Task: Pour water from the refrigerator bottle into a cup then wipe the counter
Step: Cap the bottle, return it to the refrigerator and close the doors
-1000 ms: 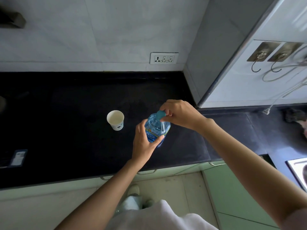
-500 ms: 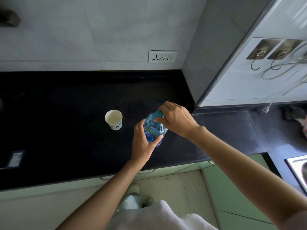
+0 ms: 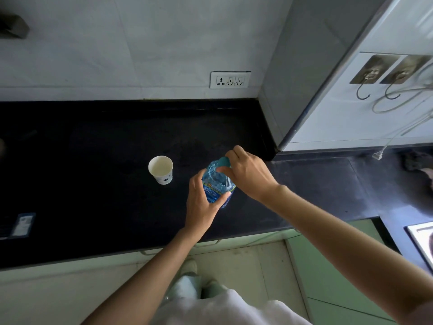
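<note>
Here, going from the left, a small flat dark object with a pale label (image 3: 22,224) lies at the near left of the black desk (image 3: 93,207), and the white paper cup (image 3: 161,169) stands upright and apparently empty toward the middle, clear of both hands. Just right of the cup, the left hand (image 3: 202,205) wraps its fingers and thumb round the labelled body of the blue water bottle (image 3: 218,184), which stands on the desk with its long axis roughly upright, the neck leaning slightly away toward the far side. The right hand (image 3: 249,172) comes over from the right and pinches the blue cap (image 3: 224,161) between thumb and curled fingers. The relation that matters for pouring is that the cup sits to the left of the bottle, on the left hand's side, so the bottle would tip leftward once the cap is off; the left hand is the nearer one to the cup. Compared with a second ago, the right hand has rotated on the cap, its knuckles swung round to the far side, which suggests unscrewing, while the bottle and cup have barely shifted. On the far wall sits a white socket plate (image 3: 230,80).
</note>
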A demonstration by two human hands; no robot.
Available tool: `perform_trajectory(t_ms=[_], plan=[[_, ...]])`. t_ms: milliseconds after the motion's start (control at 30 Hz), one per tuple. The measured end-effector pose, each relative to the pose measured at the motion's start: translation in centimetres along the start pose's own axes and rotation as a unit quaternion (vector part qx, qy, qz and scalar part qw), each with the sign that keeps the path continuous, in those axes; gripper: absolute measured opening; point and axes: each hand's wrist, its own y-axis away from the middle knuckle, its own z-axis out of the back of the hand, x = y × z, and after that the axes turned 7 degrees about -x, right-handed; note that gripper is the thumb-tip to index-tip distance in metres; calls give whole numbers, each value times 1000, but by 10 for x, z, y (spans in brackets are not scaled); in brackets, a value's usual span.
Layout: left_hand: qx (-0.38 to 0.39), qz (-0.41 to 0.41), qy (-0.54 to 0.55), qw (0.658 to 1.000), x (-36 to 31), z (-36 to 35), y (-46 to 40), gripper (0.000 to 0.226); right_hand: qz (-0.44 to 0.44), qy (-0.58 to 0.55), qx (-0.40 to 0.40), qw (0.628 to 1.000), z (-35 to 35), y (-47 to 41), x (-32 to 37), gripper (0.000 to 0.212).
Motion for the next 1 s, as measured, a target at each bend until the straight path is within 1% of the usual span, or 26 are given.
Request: perform_trajectory(t_ms=[67,100,167,233,333,400,467,533,567,633,733,800,867,933,1000], plan=[[6,3,3,1000,0,1,-1,77,-49,-60,12,997,1,0,-1,42],[9,4,1,1000,1,1,-1,77,-48,-100,30,993,4,-1,-4,43],[13,5,1,1000,1,2,-2,77,-3,-159,69,985,11,-5,-15,42],[15,10,5,1000,2,2,-3,77,46,-165,80,982,13,-9,-20,36],[13,8,1,1000,3,2,-3,77,65,-124,49,989,7,-8,-18,33],[11,6,-1,1000,2,2,-2,77,44,-89,-3,995,-1,-3,-12,35],[12,6,1,1000,2,2,-2,76,-16,-81,-46,996,-8,4,-3,37],[17,7,4,1000,2,2,-2,76,-79,-111,-50,989,-9,6,2,38],[19,6,6,1000,3,3,-3,76,-93,-129,-40,986,-7,5,0,38],[20,9,10,1000,3,3,-3,75,-61,-156,0,986,-2,1,-11,36],[23,12,13,1000,4,4,-5,75,40,-158,66,984,4,-7,-27,35],[26,10,15,999,4,4,-6,76,80,-132,64,986,5,-11,-29,35],[25,11,15,1000,3,4,-5,77,90,-101,31,990,2,-10,-26,40],[23,9,18,1000,3,4,-4,76,50,-92,-14,994,-6,-3,-18,46],[21,11,17,1000,3,4,-4,75,-42,-122,-50,990,-14,5,-7,45]])
